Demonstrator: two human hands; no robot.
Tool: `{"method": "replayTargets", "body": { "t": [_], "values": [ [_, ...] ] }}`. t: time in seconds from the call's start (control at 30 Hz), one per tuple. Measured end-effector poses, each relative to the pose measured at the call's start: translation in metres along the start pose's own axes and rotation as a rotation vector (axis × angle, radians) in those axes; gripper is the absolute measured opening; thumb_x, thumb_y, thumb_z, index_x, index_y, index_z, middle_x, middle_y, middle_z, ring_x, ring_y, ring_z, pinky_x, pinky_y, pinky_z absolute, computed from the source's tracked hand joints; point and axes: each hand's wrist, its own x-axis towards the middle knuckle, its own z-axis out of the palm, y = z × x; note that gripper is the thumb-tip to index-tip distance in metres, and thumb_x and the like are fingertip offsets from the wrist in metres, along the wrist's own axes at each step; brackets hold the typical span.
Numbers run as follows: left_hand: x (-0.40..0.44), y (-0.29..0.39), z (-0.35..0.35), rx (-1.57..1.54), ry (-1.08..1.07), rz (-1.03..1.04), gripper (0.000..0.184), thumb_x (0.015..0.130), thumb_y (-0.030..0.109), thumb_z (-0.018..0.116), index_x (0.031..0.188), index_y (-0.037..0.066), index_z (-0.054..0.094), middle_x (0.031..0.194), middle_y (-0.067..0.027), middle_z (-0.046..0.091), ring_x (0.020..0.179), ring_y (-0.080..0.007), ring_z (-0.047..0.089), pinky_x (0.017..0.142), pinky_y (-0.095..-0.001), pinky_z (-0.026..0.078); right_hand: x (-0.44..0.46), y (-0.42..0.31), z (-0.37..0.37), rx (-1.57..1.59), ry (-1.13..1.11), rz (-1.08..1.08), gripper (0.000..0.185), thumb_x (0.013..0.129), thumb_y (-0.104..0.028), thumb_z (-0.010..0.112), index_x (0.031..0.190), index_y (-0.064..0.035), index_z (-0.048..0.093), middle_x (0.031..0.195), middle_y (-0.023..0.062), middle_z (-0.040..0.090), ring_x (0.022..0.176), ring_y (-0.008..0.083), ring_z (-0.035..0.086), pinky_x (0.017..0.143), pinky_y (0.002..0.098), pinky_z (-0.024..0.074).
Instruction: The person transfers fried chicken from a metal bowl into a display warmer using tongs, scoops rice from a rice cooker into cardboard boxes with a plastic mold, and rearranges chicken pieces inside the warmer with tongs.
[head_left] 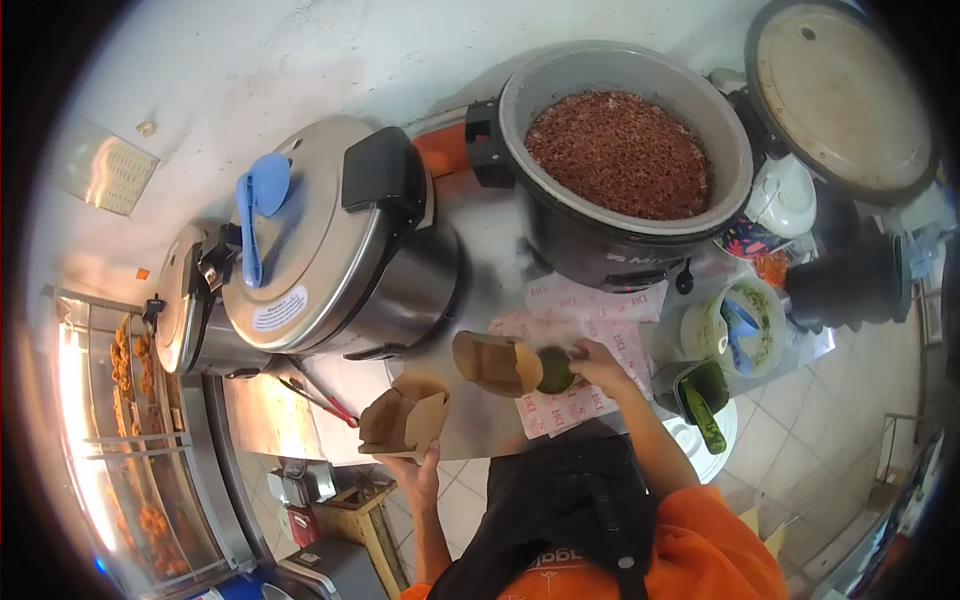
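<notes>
Closest to you, below the bench's front edge, pale tiles cover the floor (800,440). The metal bench (490,225) runs across in front of you. Near its edge lie red-printed paper sheets (625,335), with a second open carton (490,362) on their left. Right of the sheets sit a small dark container (690,378) with a green-handled utensil (706,418) in it and a round tub (698,335) with blue utensils; red-handled tongs (325,402) lie to the left. Farther back, a large open cooker (630,252) holds dark reddish-brown grains (618,155), and a closed cooker (350,295) stands left of it, blue paddles (251,230) on its lid. Behind rises the pale wall (400,50); a lit display case (145,455) stands at far left.

Your left hand (415,476) is raised at the bench's edge, palm up and partly open, supporting an open cardboard carton (406,415) from beneath. Your right hand (600,368) reaches farther in over the sheets, fingers closed around the end of a green rounded item (555,370), which is just beside the second carton. You can't make out exactly what that item is.
</notes>
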Motion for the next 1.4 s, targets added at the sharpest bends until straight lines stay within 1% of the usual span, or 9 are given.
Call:
{"method": "replayTargets", "body": {
  "t": [0.27,0.53,0.8,0.9,1.0,1.1,1.2,1.27,1.4],
  "values": [
    [0.017,0.002,0.012,-0.022,-0.147,0.062,0.094,0.065,0.005,0.067,0.133,0.004,0.003,0.128,-0.0165,0.026,0.119,-0.0256,0.031,0.1,-0.0384,0.027,-0.028,0.028,-0.011,0.609,-0.079,0.157,0.057,0.079,-0.013,0.062,0.127,-0.0031,0.032,0.115,0.0116,0.047,0.101,0.0255,0.052,0.075,0.0399,0.0518],
    [0.038,0.031,0.035,-0.051,-0.209,0.051,0.086,0.061,0.012,0.072,0.129,-0.001,0.021,0.124,-0.0169,0.032,0.113,-0.0254,0.039,0.094,-0.0367,0.034,-0.166,-0.109,-0.043,0.803,-0.073,-0.083,0.053,0.085,-0.023,0.053,0.131,-0.0094,0.031,0.121,0.01,0.046,0.104,0.0263,0.054,0.073,0.0409,0.054],
    [0.049,0.036,0.058,-0.102,-0.326,0.045,0.076,0.062,0.015,0.074,0.123,-0.002,0.033,0.123,-0.0156,0.035,0.109,-0.0233,0.044,0.086,-0.0358,0.042,-0.175,-0.229,-0.113,0.749,-0.001,-0.239,0.051,0.085,-0.027,0.053,0.129,-0.0101,0.034,0.125,0.0105,0.045,0.108,0.0273,0.052,0.072,0.0397,0.0547],
    [0.057,0.036,0.061,-0.051,-0.484,-0.061,0.079,0.06,0.017,0.075,0.123,-0.003,0.033,0.123,-0.0161,0.034,0.112,-0.0249,0.042,0.09,-0.0373,0.039,-0.146,-0.279,-0.131,0.628,0.044,-0.236,0.049,0.085,-0.027,0.052,0.128,-0.0096,0.035,0.123,0.0103,0.046,0.107,0.0281,0.052,0.076,0.0427,0.0528],
    [0.063,0.036,0.074,0.115,-0.338,0.211,0.07,0.06,0.015,0.072,0.119,-0.002,0.039,0.113,-0.0137,0.045,0.102,-0.0238,0.049,0.085,-0.0355,0.042,-0.1,-0.315,-0.148,0.403,0.108,-0.24,0.049,0.085,-0.027,0.053,0.128,-0.0089,0.036,0.121,0.0102,0.047,0.105,0.0271,0.053,0.08,0.0446,0.0499],
    [0.074,0.041,0.086,0.159,-0.449,0.231,0.074,0.059,0.016,0.073,0.12,-0.002,0.036,0.113,-0.0144,0.044,0.103,-0.0247,0.048,0.086,-0.0364,0.041,-0.048,-0.333,-0.161,0.139,0.152,-0.217,0.049,0.082,-0.027,0.057,0.126,-0.0105,0.042,0.115,0.0095,0.051,0.102,0.0255,0.053,0.081,0.0452,0.0476],
    [0.081,0.067,0.104,0.058,-0.562,0.159,0.094,0.055,0.018,0.077,0.128,-0.002,0.021,0.123,-0.0181,0.034,0.118,-0.0299,0.036,0.097,-0.0396,0.031,-0.005,-0.333,-0.164,-0.303,0.284,-0.253,0.046,0.076,-0.022,0.065,0.119,-0.0111,0.052,0.109,0.0107,0.054,0.097,0.0234,0.055,0.08,0.0392,0.0472],
    [0.086,0.08,0.115,-0.056,-0.569,0.152,0.096,0.055,0.015,0.077,0.129,-0.002,0.018,0.123,-0.0177,0.034,0.116,-0.0298,0.038,0.096,-0.0383,0.032,0.017,-0.327,-0.166,-0.72,0.34,-0.456,0.044,0.068,-0.016,0.071,0.111,-0.0124,0.06,0.102,0.0129,0.056,0.091,0.0249,0.057,0.079,0.0345,0.0465],
    [0.101,0.065,0.104,-0.077,-0.801,0.043,0.098,0.056,0.012,0.078,0.131,-0.001,0.016,0.125,-0.0162,0.035,0.116,-0.0263,0.038,0.097,-0.0362,0.033,0.029,-0.318,-0.158,-0.949,0.236,-0.679,0.048,0.061,-0.011,0.074,0.108,-0.0149,0.062,0.096,0.0151,0.056,0.085,0.0304,0.057,0.078,0.0346,0.046]
  ]
}}
